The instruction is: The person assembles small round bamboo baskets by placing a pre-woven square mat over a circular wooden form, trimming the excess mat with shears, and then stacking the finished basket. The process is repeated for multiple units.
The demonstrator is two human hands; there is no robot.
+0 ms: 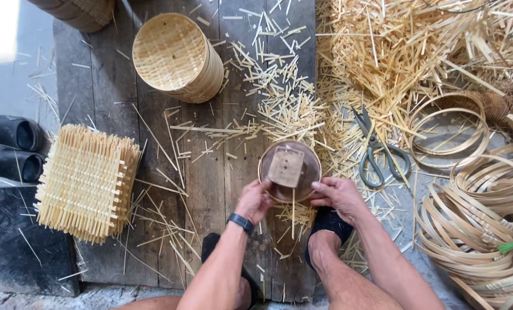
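both hands on a round wooden mould (291, 170) ringed by a bamboo hoop, low on the plank floor (170, 172) between the feet. left hand (254, 201) curls on its near-left rim, right hand (339, 195) grips the right rim, fingers closed on the edge. above, a stack of woven round baskets (179, 57) lies tipped, nothing visible inside. square woven mats (87, 181) piled left, shears (377, 152) just right, coiled hoops (474, 212) beyond. bamboo offcuts (394, 51) litter everything.
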